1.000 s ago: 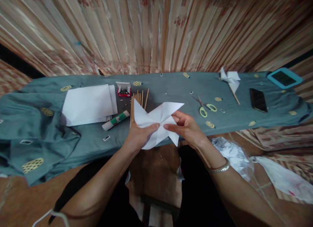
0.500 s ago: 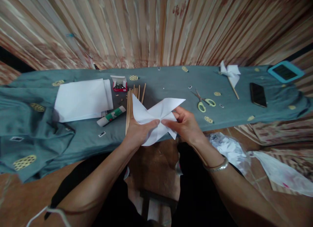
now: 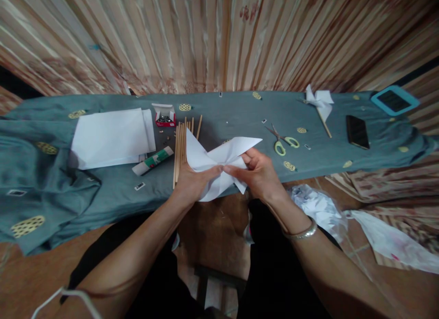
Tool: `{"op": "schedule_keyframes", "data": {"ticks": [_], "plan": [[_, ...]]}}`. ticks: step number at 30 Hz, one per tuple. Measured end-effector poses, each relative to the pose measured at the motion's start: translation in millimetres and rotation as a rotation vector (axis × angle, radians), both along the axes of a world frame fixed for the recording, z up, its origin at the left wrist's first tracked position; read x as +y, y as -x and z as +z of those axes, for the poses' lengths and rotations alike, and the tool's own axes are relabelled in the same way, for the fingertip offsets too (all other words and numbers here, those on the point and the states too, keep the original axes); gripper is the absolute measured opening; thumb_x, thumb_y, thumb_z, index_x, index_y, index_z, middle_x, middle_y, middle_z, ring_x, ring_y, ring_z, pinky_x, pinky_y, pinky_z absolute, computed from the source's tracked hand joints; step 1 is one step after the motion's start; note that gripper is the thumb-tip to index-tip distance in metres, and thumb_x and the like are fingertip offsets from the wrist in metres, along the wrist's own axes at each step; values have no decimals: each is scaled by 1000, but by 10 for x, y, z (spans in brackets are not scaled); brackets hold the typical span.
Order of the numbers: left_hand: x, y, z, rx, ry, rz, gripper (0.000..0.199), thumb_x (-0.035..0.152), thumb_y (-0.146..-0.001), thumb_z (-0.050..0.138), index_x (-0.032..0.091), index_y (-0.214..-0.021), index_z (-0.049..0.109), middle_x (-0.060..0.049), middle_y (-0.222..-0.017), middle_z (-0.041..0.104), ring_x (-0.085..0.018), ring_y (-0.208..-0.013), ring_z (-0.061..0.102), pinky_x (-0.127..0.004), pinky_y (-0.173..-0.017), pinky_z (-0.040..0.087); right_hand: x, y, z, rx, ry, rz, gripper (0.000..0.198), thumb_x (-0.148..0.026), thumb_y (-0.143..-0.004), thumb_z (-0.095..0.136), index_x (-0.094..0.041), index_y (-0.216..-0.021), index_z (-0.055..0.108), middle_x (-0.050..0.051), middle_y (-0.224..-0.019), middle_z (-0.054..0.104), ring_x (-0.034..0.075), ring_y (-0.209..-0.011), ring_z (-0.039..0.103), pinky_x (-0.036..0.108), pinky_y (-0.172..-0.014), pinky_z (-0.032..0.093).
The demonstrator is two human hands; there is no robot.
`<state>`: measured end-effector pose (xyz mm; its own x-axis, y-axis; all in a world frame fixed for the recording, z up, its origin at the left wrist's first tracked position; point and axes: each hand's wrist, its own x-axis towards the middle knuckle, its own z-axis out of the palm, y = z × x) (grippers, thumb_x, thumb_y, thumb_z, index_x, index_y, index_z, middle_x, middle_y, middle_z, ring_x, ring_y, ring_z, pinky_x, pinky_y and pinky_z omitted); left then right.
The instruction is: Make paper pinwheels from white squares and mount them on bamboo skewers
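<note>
A white paper pinwheel (image 3: 224,150) is held between both hands, over the table's front edge. My left hand (image 3: 194,181) grips it from the left, the thumb pressed near its centre. From the other side my right hand (image 3: 259,172) holds it, thumb at the centre and fingers behind the right-hand blades. Both thumb tips almost meet there and cover the middle of the paper. Wooden sticks (image 3: 179,147) lie just beyond my left hand, partly hidden by the paper. Scissors with green handles (image 3: 283,141) rest to the right of the pinwheel.
On the grey-green cloth (image 3: 240,113) lie stacked white paper (image 3: 108,138), a glue stick (image 3: 153,160) and an open red box of pins (image 3: 165,117). Farther right are a finished pinwheel on a stick (image 3: 320,104), a phone (image 3: 357,132) and a blue-framed device (image 3: 394,100). Plastic bags (image 3: 317,207) sit on the floor.
Both hands keep their grip on the pinwheel with hardly any movement. The table and its things appear shifted slightly left in the view.
</note>
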<state>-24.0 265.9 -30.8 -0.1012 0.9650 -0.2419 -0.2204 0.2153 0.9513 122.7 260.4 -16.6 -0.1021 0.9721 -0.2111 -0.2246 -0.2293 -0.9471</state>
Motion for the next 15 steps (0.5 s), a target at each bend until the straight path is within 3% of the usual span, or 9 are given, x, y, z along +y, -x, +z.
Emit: {"op": "schedule_keyframes", "data": {"ticks": [7,15], "plan": [[-13,-20,-50,1,-75,-33,36,26,-49,87,15,-74,65,2,-68,67,-14,-62,61,-25,-59,52,10,22,-34,-13,28,-44,52,-34,-51,90,-19,-92,62,-3,-69,71,14,-57,62,29,-57,54],[-22,-15,-83,65,-124,-58,29,27,-54,86,15,-74,69,-2,-73,72,-17,-67,66,-27,-62,56,6,8,-44,-10,13,-46,44,-36,-54,87,-19,-88,65,-3,-70,70,12,-56,60,25,-53,50]]}}
